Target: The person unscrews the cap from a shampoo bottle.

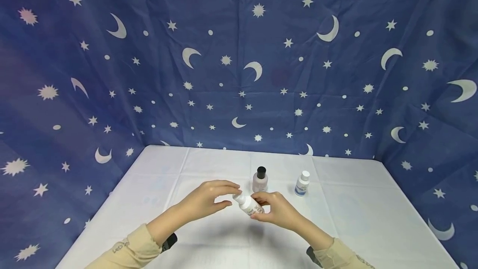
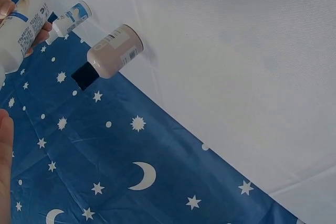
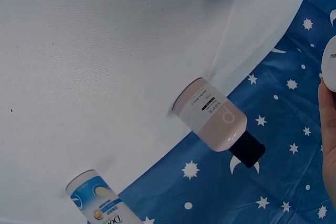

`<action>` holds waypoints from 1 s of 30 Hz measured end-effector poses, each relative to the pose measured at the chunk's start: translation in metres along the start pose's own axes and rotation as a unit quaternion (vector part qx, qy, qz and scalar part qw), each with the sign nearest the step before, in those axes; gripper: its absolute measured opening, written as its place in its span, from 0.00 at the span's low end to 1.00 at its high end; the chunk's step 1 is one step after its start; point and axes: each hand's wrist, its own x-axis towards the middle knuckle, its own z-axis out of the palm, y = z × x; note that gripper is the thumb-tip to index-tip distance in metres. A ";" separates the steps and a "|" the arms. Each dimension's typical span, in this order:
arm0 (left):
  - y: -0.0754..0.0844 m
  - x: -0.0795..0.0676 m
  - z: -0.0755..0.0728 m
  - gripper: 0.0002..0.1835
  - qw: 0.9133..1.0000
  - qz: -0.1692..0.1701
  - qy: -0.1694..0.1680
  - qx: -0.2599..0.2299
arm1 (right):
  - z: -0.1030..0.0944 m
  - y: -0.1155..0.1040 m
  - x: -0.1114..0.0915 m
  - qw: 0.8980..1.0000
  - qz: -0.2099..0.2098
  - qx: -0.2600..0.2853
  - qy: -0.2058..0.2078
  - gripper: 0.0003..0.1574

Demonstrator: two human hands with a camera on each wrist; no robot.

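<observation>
A white bottle with printed lettering is tilted in the air, its white top toward the left. My right hand grips it around the body, thumb below and fingers above. At its top end, my left hand holds its fingers loosely bent around the nozzle-like tip, apparently without gripping; contact is hard to tell. In the left wrist view, the white bottle shows its back label, and a left finger appears below it. The right wrist view catches only the bottle's round base.
Behind the hands stands a pinkish bottle with a black cap. To its right is a small white-and-blue bottle with a white cap. Both are on the white-covered table, backed by a blue star-and-moon curtain.
</observation>
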 end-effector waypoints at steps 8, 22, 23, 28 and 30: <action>0.001 0.002 0.002 0.19 1.000 0.000 -0.005 -0.009 | 0.002 0.002 0.001 1.000 -0.011 0.015 0.006 0.24; 0.001 0.003 0.004 0.15 0.999 -0.037 0.039 -0.003 | 0.003 0.000 0.002 1.000 -0.012 0.014 0.002 0.23; 0.001 0.003 0.004 0.14 0.998 -0.040 0.044 -0.002 | 0.003 0.000 0.002 1.000 -0.010 0.014 0.002 0.23; 0.000 0.004 0.004 0.12 0.997 -0.059 0.055 0.007 | 0.003 -0.003 0.002 1.000 -0.006 0.010 0.002 0.23; 0.000 0.005 0.004 0.12 0.996 -0.066 0.054 0.009 | 0.003 -0.004 0.002 1.000 -0.007 0.008 0.003 0.23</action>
